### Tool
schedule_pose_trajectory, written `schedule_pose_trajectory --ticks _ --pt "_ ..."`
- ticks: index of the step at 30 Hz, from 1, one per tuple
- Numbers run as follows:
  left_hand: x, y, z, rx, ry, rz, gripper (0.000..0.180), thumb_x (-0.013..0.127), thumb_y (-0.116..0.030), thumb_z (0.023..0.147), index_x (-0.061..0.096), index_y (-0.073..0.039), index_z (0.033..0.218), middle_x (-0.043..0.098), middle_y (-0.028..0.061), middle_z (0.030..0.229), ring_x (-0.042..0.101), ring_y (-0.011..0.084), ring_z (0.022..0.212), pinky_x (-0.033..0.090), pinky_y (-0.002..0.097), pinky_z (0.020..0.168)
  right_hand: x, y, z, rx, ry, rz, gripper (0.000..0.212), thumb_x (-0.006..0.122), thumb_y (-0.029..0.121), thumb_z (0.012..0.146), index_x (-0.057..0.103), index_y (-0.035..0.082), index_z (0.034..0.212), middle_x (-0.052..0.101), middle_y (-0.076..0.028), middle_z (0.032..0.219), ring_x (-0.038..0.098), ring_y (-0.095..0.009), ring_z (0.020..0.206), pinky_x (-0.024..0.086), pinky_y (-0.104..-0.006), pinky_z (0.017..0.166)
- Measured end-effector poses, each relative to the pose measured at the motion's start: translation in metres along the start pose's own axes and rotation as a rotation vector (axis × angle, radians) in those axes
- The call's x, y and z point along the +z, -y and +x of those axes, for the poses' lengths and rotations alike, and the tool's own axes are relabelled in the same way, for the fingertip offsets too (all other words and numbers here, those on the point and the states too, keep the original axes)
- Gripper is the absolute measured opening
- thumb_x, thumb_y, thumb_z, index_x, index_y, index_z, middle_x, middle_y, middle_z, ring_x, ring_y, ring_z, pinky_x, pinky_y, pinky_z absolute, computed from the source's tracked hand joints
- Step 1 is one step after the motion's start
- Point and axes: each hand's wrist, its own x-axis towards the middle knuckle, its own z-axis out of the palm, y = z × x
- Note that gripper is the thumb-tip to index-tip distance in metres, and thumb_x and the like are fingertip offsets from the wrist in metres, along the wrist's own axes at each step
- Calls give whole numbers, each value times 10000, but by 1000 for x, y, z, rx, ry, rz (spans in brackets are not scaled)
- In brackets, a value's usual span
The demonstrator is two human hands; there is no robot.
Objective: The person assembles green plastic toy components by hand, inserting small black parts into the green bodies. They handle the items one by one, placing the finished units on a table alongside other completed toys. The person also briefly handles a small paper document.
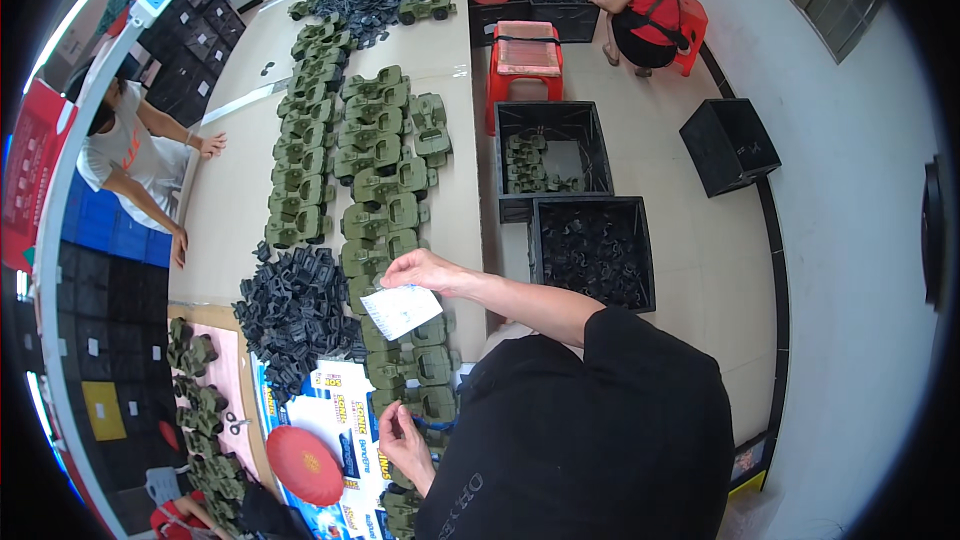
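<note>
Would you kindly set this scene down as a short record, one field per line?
Right hand: the right hand pinches a white slip above the table
Left hand: the left hand is beside the green toy vehicles; its grip is unclear
Table: the table bears vehicles in rows, a heap of dark parts and a red dish
Floor: a black crate of dark parts, a red stool
Others: a seated person in red, a person in white across the table
</note>
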Motion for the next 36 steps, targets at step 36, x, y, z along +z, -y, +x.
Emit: schedule_pose_trajectory --ticks 36 --pt "15 -6 7 22 12 135 191 597 -142 852 607 30 936 583 23 746 444 75 612 391 215 570 15 29 -38 -19 103 -6 178 656 196 817 634 31 878 622 5 743 567 -41 656 441 -192 566"
